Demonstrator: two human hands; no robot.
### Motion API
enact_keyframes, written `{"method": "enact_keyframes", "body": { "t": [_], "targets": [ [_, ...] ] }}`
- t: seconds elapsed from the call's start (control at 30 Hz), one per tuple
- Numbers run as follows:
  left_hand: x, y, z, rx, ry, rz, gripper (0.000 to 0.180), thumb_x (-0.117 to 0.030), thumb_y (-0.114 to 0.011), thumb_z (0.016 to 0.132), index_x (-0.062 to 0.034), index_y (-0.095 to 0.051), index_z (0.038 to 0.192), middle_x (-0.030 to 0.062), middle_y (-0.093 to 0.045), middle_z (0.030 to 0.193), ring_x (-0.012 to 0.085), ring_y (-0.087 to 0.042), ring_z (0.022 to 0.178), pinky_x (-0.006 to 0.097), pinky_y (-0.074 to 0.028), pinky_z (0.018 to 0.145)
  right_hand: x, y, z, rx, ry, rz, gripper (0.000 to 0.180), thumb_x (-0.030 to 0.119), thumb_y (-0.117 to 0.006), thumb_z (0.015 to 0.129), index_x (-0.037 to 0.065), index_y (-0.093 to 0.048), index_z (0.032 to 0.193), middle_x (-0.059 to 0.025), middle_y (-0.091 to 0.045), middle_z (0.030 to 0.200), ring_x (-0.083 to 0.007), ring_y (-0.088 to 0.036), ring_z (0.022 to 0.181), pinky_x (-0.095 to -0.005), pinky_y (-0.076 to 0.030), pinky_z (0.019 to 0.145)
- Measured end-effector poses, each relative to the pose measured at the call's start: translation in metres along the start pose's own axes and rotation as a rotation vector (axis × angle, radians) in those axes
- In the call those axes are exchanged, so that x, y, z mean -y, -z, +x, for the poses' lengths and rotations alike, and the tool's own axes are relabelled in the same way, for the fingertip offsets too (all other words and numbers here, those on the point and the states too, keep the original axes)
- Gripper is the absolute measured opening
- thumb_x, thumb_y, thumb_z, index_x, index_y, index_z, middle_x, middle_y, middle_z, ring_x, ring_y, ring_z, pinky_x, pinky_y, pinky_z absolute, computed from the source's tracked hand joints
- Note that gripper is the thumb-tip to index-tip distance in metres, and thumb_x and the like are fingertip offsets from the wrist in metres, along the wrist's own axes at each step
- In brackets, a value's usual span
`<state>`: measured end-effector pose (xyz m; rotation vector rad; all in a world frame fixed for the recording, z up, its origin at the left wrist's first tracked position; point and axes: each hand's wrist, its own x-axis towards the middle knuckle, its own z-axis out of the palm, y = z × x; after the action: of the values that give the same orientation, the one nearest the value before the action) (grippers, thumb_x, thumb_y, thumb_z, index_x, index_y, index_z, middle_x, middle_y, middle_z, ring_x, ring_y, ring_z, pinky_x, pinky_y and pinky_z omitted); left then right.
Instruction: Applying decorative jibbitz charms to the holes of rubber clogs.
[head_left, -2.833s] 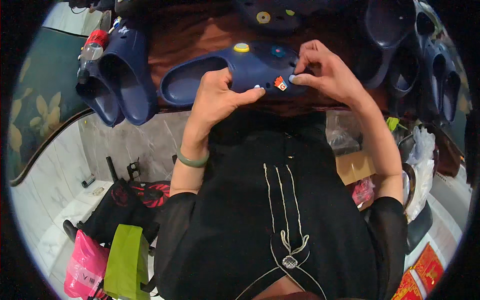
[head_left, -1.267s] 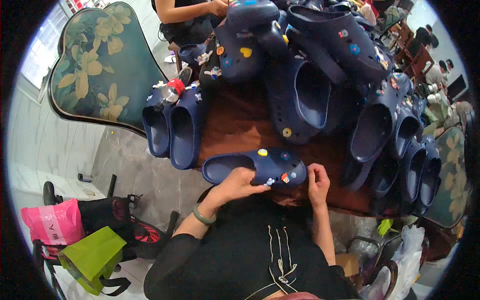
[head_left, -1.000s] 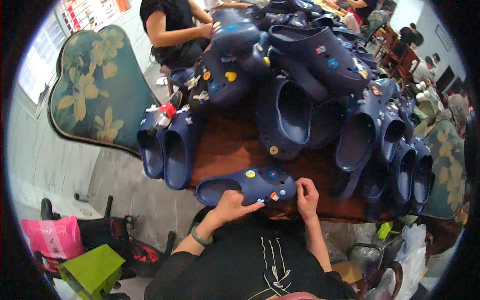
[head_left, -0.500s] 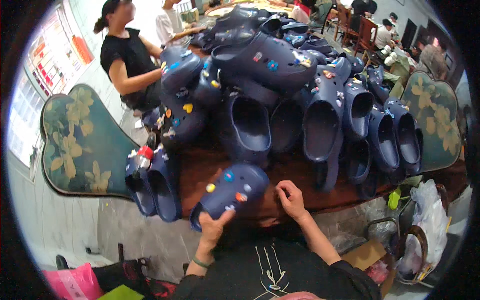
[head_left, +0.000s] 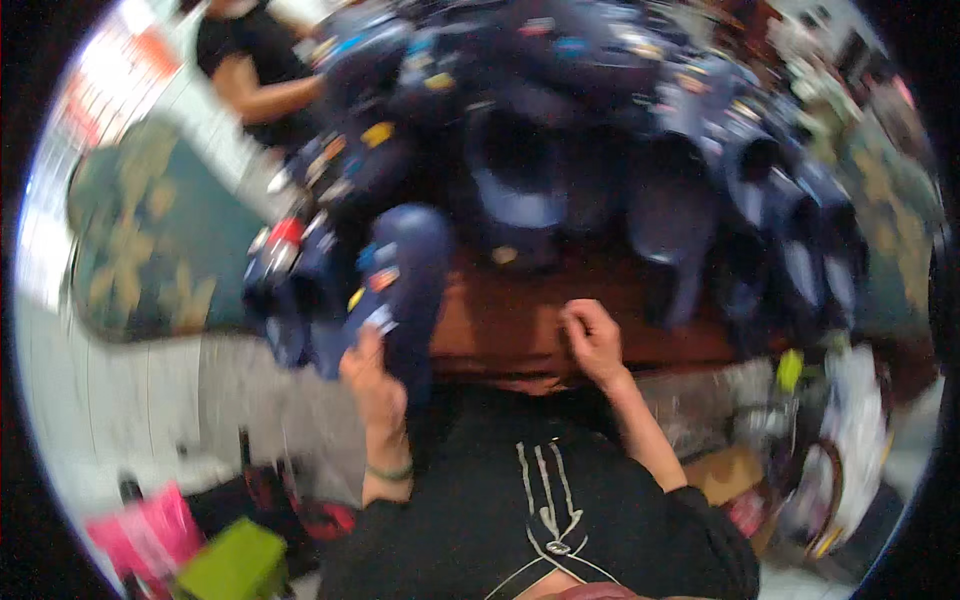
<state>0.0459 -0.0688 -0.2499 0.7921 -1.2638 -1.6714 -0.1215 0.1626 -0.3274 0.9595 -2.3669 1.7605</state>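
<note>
A navy clog (head_left: 418, 262) dotted with small coloured charms is in my left hand (head_left: 376, 388), gripped near its heel end and held almost upright at the table's front left. My right hand (head_left: 594, 342) hovers over the front edge of the brown table (head_left: 500, 320) with its fingers curled together. Whether something small sits in those fingers is hidden by the blur. Left of the held clog stands a pair of navy clogs (head_left: 285, 320) with a red charm on top. A large heap of similar clogs (head_left: 520, 180) fills the table in front of me.
Green floral chair backs (head_left: 150, 240) flank the table, the right one (head_left: 895, 230) partly behind clogs. At far left a person in black (head_left: 255, 75) reaches toward the heap. Low down are a pink bag (head_left: 150, 530), a green box (head_left: 235, 562), a cardboard box (head_left: 725, 475) and clear plastic (head_left: 855, 430).
The held clog has swung left and turned more upright, up against the standing pair. My right hand stays curled near the table edge. The whole view has shifted and blurred.
</note>
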Motion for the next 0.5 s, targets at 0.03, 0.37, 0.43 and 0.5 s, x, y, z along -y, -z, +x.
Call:
{"method": "enact_keyframes", "body": {
  "t": [0.03,0.37,0.43,0.5],
  "targets": [
    [-0.006,0.006,-0.002,0.059,0.025,-0.141,0.028,-0.015,-0.057,0.093,0.006,-0.058,0.11,0.013,-0.063,0.099,0.0177,-0.062,0.087,0.032,-0.05,0.081,0.006,-0.004,0.001,0.015,0.036,0.016,0.004,0.002,-0.061,0.085,0.002,-0.06,0.089,-0.0095,-0.062,0.091,-0.0221,-0.061,0.085,-0.031,-0.049,0.075],
    [0.035,-0.024,-0.043,0.869,-0.931,0.81,0.036,-0.005,-0.054,0.089,0.0109,-0.049,0.121,0.0196,-0.054,0.117,0.037,-0.053,0.107,0.048,-0.046,0.09,0.075,0.009,-0.009,0.336,0.255,0.283,0.11,0.021,-0.083,0.069,0.003,-0.007,0.146,-0.0215,-0.032,0.14,-0.0342,-0.042,0.125,-0.0422,-0.035,0.104],
    [0.044,-0.031,-0.051,1.189,-0.884,0.906,0.038,-0.009,-0.056,0.091,0.0125,-0.047,0.121,0.0169,-0.053,0.121,0.0346,-0.053,0.109,0.048,-0.046,0.088,0.077,0.008,-0.017,0.258,0.264,0.274,0.1,0.015,-0.079,0.073,0.002,-0.011,0.145,-0.021,-0.034,0.139,-0.0335,-0.043,0.125,-0.0414,-0.035,0.104],
    [0.003,-0.067,-0.061,1.367,-0.482,0.6,0.035,-0.009,-0.059,0.089,0.0106,-0.052,0.117,0.0175,-0.055,0.121,0.0343,-0.055,0.107,0.045,-0.048,0.086,0.075,0.023,-0.022,0.012,0.19,0.329,0.08,0.001,-0.066,0.078,0.001,-0.02,0.143,-0.0194,-0.04,0.135,-0.031,-0.044,0.124,-0.0397,-0.035,0.104]
  ]
}}
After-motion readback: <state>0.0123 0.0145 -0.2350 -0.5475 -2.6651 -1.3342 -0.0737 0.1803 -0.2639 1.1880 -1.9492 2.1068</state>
